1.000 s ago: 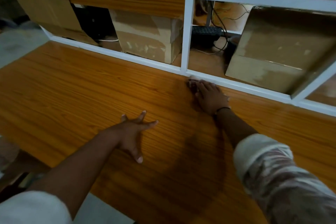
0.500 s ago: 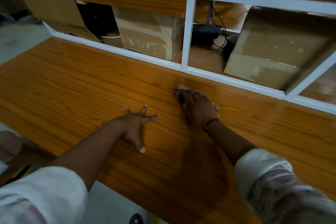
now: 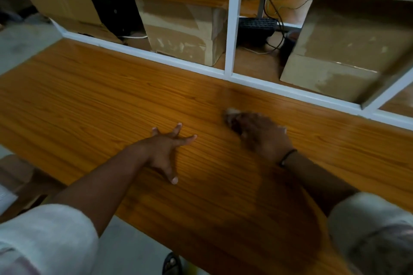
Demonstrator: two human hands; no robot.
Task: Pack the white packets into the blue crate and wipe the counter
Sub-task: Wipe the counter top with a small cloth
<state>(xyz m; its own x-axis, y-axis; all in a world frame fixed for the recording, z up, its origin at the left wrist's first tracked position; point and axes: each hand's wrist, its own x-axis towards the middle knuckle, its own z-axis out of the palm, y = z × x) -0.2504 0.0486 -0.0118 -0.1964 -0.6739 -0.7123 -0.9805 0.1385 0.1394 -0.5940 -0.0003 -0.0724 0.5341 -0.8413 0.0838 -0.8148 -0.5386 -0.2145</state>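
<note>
A wood-grain counter point(image 3: 89, 100) fills the view, dimly lit, its far edge butting against a white frame point(image 3: 231, 29) of open compartments. Right of centre on the counter, a pale cloth point(image 3: 231, 111) peeks out from under the fingertips of the right hand point(image 3: 261, 135), which lies on it; the hand is blurred, so whether its fingers curl round the cloth cannot be told. A dark band point(image 3: 288, 156) circles that wrist. The left hand point(image 3: 164, 152) rests just beside it, apart from it, fingers spread and straight, pressing on bare wood. Beyond the frame's lower rail stand a middle cardboard box point(image 3: 183, 29) and a larger right cardboard box point(image 3: 342, 51), with a black keyboard point(image 3: 257, 27) and loose cables point(image 3: 274, 13) between them. A second ago the right hand touched the frame's lower rail; it has since drawn back toward the person, well clear of the rail. The left hand has kept its place and spread.
</note>
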